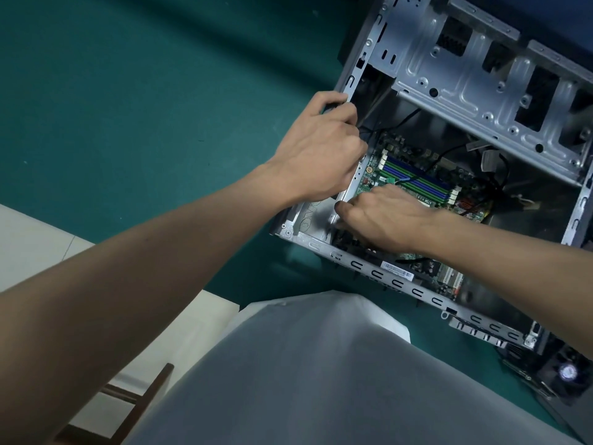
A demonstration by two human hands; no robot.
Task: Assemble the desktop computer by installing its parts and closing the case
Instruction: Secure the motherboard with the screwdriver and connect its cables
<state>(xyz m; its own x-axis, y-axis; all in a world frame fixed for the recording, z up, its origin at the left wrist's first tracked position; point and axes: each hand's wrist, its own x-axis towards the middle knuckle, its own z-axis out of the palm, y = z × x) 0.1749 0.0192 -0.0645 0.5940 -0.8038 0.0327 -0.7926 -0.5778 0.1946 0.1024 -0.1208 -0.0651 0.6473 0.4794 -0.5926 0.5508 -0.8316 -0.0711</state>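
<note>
The open grey computer case [394, 282] lies on its side on a green table. A green motherboard [417, 181] with blue memory slots sits on its floor. My left hand [321, 149] hovers over the case's left wall, fingers curled round a dark handle-like object [333, 106]; its tip is hidden. My right hand [385, 216] lies palm-down inside the case on the board's near-left corner, fingers bent down toward black parts there. What is under those fingers is hidden.
A metal drive cage [465, 85] spans the case's far side, with loose black cables [500, 175] beneath it. A black part with a fan [568, 370] lies on the table at bottom right. A wooden chair [150, 390] stands at lower left.
</note>
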